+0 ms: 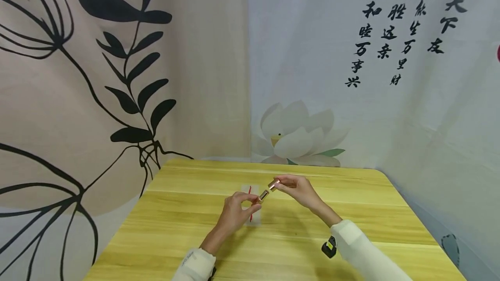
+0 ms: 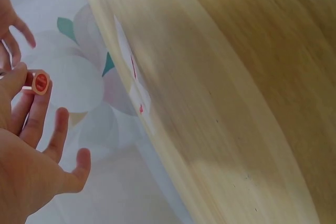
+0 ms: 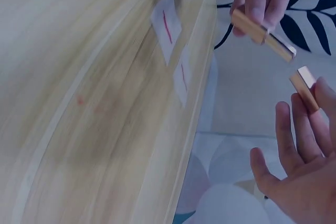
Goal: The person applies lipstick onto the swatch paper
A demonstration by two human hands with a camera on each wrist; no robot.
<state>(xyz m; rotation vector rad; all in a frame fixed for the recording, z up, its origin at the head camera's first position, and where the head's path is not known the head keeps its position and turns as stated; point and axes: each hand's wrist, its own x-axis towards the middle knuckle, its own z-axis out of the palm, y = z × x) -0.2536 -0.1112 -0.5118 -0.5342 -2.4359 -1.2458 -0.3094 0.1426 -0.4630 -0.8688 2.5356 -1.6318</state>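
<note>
My left hand (image 1: 233,214) pinches a gold lipstick tube (image 1: 263,195) by its base, its narrower shiny inner part (image 3: 281,47) uncovered. In the left wrist view the round red label under the lipstick base (image 2: 41,82) faces the camera. The lipstick's gold cap (image 1: 274,184) is pinched between the thumb and fingers of my right hand (image 1: 300,190). Tube and cap are apart by a small gap, roughly in line with each other, above the table. From the right wrist view, the cap (image 3: 304,88) shows just below the tube's free end.
White paper pieces (image 3: 167,26) with red lines lie on the wooden table (image 1: 175,229), under and beside my left hand. Behind the table's far edge hangs a printed curtain (image 1: 211,77). A black device (image 1: 329,247) is at my right wrist.
</note>
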